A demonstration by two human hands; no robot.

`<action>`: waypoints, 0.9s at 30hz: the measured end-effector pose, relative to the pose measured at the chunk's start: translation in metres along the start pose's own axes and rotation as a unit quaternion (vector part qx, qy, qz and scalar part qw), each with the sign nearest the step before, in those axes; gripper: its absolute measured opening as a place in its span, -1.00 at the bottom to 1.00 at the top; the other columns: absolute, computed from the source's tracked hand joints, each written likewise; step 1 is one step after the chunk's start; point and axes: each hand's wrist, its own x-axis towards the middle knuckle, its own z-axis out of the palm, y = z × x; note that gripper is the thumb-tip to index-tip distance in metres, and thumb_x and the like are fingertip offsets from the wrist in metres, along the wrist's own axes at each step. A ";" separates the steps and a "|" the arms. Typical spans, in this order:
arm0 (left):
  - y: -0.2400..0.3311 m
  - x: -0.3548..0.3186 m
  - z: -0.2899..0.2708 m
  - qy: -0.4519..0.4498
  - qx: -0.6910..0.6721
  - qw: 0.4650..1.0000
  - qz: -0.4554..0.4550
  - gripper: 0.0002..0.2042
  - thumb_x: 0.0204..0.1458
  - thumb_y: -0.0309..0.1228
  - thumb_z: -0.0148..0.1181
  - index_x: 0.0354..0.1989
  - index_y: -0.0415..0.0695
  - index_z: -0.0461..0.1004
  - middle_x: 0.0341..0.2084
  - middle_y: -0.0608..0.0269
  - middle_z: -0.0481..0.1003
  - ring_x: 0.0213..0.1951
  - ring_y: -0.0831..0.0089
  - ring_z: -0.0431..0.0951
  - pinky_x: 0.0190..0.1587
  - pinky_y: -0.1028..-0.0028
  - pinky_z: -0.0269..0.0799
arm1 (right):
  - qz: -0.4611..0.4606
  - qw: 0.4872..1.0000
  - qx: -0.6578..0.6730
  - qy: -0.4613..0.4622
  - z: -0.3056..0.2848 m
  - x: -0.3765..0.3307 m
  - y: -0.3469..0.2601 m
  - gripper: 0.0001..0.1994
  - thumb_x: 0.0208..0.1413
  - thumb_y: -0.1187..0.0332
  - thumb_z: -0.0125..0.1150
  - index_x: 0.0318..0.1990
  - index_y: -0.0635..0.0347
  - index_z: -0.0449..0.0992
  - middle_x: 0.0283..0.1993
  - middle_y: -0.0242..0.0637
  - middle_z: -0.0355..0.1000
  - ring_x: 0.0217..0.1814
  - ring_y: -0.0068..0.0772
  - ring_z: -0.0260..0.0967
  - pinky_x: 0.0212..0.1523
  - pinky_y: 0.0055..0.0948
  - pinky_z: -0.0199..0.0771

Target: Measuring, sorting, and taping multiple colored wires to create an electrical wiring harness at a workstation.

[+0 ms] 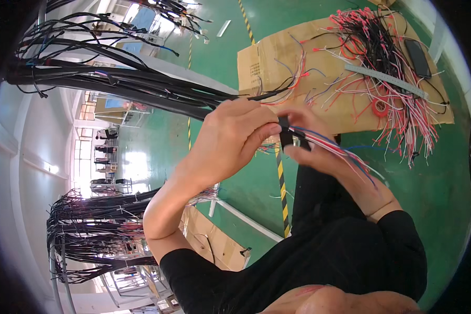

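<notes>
A flattened brown cardboard sheet (327, 78), roughly rectangular and laid on the green floor, is the one piece of packaging that shows plainly. On its right part, near the far corner, lies a slim dark rectangular slab (417, 57) that looks like a blank screen, though it is too small to be sure. Well apart from the sheet, toward the lower left of the view, more brown cardboard (214, 243) lies flat on the same floor; no labels or signs can be made out.
</notes>
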 end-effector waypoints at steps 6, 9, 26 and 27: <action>-0.022 0.001 0.022 0.117 0.223 0.956 0.151 -0.87 -0.07 -0.44 0.24 -0.34 -0.12 0.48 -0.41 0.33 0.46 -0.33 0.30 0.45 -0.24 0.34 0.34 | 0.163 0.820 0.548 0.034 0.008 -0.021 -0.032 -0.55 0.17 0.24 0.20 0.13 0.27 0.31 -0.03 -0.29 0.40 -0.05 -0.45 0.42 0.03 -0.34 0.47; -0.021 0.005 0.025 0.117 0.236 0.950 0.166 -0.82 -0.08 -0.40 0.25 -0.30 -0.14 0.47 -0.43 0.32 0.44 -0.34 0.31 0.43 -0.22 0.34 0.33 | 0.145 0.885 0.439 0.053 -0.003 -0.016 -0.044 -0.60 0.19 0.30 0.19 0.12 0.27 0.33 -0.03 -0.30 0.41 -0.05 -0.46 0.41 0.08 -0.36 0.43; 0.004 0.009 0.001 -0.088 -0.040 0.992 -0.080 -0.85 0.10 -0.38 0.16 -0.35 -0.21 0.52 -0.55 0.10 0.49 -0.51 0.18 0.49 -0.39 0.33 0.35 | -0.132 0.990 0.019 0.045 -0.010 0.024 0.003 -0.36 -0.06 0.53 0.37 0.22 0.17 0.26 0.26 -0.15 0.19 0.17 -0.35 0.31 0.06 -0.37 0.44; 0.004 0.008 0.002 -0.088 -0.041 0.992 -0.081 -0.85 0.10 -0.38 0.16 -0.35 -0.21 0.52 -0.55 0.10 0.49 -0.51 0.18 0.49 -0.39 0.33 0.35 | -0.121 0.991 0.013 0.060 -0.010 0.023 0.002 -0.39 -0.04 0.50 0.37 0.21 0.16 0.27 0.18 -0.19 0.28 0.09 -0.41 0.36 0.00 -0.41 0.48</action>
